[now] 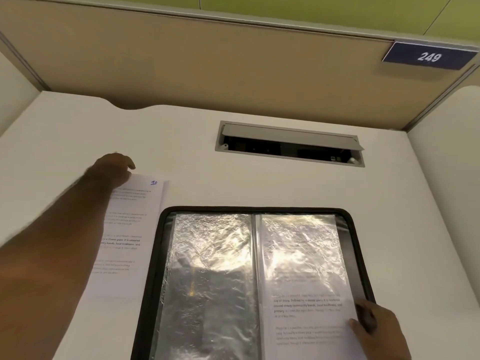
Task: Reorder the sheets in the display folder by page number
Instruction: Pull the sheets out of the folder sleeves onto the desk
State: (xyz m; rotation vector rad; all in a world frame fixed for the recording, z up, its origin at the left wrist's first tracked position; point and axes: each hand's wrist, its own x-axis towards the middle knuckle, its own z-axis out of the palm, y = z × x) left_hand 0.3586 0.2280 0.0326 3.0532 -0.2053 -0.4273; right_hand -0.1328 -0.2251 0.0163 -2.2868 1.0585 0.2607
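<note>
Mid-sort: display folder [361, 258] lies open on the desk [285, 185], the loose sheet marked 10 [135, 229] sits on the desk just left of it, touching or slightly overlapping another sheet edge underneath (can't tell how many are stacked). Left hand [114, 167] is at the sheet's top-left corner, fingers [130, 166] loosely curled; blurred, so I can't tell if they pinch the paper or just rest on it. Right hand [374, 326] holds down the lower right edge of the right-hand sleeve [298, 255], fingers roughly straight and flat on it, printed page still inside. Left sleeve [207, 255] looks empty. Judgement: pulled pages are being staged on the desk. Next move likely needs the right-hand page slid out of its sleeve, which will want a pinch on the paper edge, not the plastic.
</note>
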